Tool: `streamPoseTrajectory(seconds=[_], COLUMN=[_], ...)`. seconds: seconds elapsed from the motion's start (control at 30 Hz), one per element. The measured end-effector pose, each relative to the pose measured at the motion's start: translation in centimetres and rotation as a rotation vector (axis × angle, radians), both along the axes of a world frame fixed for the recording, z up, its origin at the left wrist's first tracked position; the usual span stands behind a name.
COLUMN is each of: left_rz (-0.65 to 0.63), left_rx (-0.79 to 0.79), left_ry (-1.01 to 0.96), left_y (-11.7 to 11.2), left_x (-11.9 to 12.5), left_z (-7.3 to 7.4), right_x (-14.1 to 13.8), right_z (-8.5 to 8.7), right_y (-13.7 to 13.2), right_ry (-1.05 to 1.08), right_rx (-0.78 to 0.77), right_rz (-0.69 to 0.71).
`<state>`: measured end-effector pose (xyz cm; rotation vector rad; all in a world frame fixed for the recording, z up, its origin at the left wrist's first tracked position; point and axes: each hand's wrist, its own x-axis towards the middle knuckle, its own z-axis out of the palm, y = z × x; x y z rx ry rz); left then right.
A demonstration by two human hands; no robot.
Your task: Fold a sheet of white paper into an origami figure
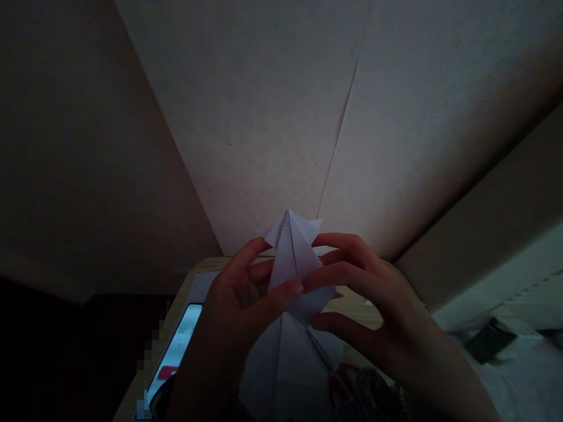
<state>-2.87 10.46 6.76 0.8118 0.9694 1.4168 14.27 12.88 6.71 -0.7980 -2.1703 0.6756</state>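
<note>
A white folded paper figure (291, 246) with pointed flaps sits upright between both hands, held up above a small wooden table (356, 308). My left hand (233, 305) pinches its left side, thumb pressed across the middle. My right hand (369, 293) grips the right side with fingers curled round a flap. The paper's lower part (281, 363) fans out below the hands. The light is dim.
A lit phone (178, 349) lies on the table at the lower left. Dark objects, one reddish (347, 381), lie under my right wrist. Pale walls meet in a corner behind. A white surface with a dark flat item (488, 340) is at the right.
</note>
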Motion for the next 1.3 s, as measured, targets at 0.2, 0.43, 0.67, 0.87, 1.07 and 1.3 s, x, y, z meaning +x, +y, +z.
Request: streamPoseTrajectory(seconds=[0.2, 0.43, 0.67, 0.87, 1.07, 1.3], left_rz=[-0.044, -0.081, -0.074, -0.006, -0.022, 0.043], left_rx=[-0.026, -0.040, -0.067, -0.043, -0.026, 0.018], left_ry=[-0.026, 0.010, 0.041, 0.078, 0.085, 0.088], left_y=[-0.4, -0.5, -0.5, -0.6, -0.5, -0.3], left_x=[-0.3, -0.3, -0.2, 0.0, 0.1, -0.1], left_z=[-0.1, 0.3, 0.6, 0.4, 0.2, 0.0], right_x=[0.7, 0.8, 0.9, 0.2, -0.6, -1.2], right_z=[-0.2, -0.5, -0.3, -0.7, -0.9, -0.6], right_y=[0.0, 0.1, -0.5, -0.5, 0.3, 0.3], right_ry=[-0.041, -0.022, 0.009, 0.101, 0.196, 0.255], right_rx=[0.029, 0.080, 0.058, 0.022, 0.068, 0.056], right_rz=[-0.007, -0.010, -0.023, -0.076, -0.094, -0.171])
